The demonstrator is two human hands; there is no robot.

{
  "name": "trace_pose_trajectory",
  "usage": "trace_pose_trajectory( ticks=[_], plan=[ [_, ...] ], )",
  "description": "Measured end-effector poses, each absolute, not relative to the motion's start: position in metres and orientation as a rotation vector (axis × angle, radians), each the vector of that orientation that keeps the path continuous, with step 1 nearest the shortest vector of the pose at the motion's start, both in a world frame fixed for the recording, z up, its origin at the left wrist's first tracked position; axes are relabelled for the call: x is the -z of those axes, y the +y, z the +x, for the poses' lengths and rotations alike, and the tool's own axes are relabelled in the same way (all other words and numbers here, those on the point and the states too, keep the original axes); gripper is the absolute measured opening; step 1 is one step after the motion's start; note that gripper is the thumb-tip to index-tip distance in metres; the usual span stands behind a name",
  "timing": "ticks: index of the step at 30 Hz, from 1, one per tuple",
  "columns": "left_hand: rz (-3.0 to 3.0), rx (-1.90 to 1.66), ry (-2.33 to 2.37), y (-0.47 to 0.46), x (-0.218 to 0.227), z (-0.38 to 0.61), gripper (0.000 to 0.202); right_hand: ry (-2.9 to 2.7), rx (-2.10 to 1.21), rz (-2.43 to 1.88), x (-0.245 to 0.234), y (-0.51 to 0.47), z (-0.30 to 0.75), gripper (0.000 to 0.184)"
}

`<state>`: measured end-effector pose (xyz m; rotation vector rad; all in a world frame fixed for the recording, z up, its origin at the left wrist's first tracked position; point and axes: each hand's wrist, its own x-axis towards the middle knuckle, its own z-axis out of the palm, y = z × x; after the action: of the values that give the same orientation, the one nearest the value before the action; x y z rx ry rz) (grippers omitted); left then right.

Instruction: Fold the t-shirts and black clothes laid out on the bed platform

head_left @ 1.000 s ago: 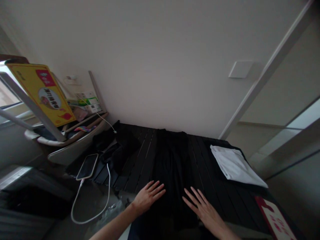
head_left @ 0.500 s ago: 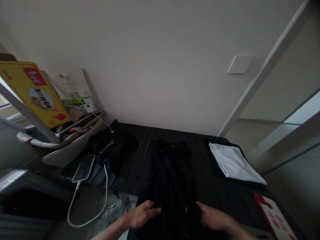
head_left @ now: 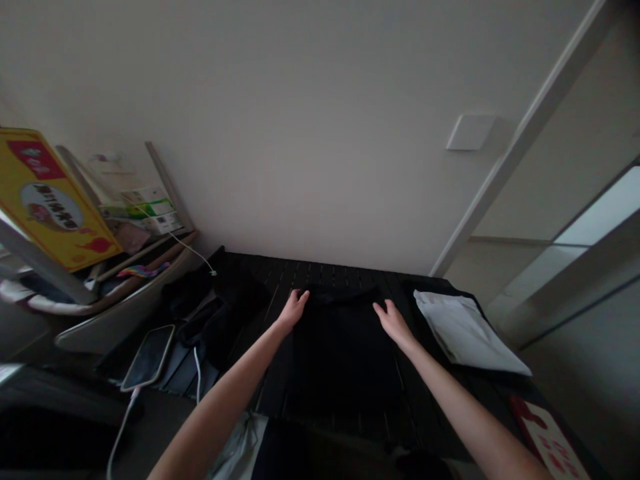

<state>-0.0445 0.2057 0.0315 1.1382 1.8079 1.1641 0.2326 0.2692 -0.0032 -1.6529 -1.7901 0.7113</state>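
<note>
A pair of black trousers (head_left: pixel 345 353) lies folded over on the dark slatted table, in front of me. My left hand (head_left: pixel 292 310) is closed on the far left corner of the dark cloth, thumb on the inner side. At the far right corner my right hand (head_left: pixel 393 321) pinches the cloth in the same way. Both arms reach forward, one along each side of the trousers. The black fabric blends into the table, so its layers are hard to make out.
A folded white cloth (head_left: pixel 463 330) lies on dark fabric at the right. A red-and-white card (head_left: pixel 550 437) is near the right edge. Left are a charging phone (head_left: pixel 149 358), its white cable (head_left: pixel 123 427), crumpled black clothing (head_left: pixel 225 313) and a chair bearing a yellow box (head_left: pixel 55 203).
Both hands have moved away from me, from the near end of the trousers to the far end, carrying the cloth over. The trousers now look shorter and doubled. The view has shifted slightly.
</note>
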Motion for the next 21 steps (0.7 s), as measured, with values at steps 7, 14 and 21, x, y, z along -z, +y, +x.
trace_pose_trajectory(
  ticks=[7,14,21],
  plan=[
    [1.914,-0.711,2.142,0.194,0.047,-0.020,0.044,-2.206,-0.345,-1.582,0.074,0.239,0.193,0.059],
    [2.016,-0.415,2.315,0.213,0.075,-0.035,0.051,-2.357,-0.260,-1.562,0.105,0.229,0.189,0.056],
    [1.596,-0.337,2.672,0.239,0.059,-0.067,0.057,-2.285,-0.270,-1.651,0.096,0.228,0.187,0.060]
  ],
)
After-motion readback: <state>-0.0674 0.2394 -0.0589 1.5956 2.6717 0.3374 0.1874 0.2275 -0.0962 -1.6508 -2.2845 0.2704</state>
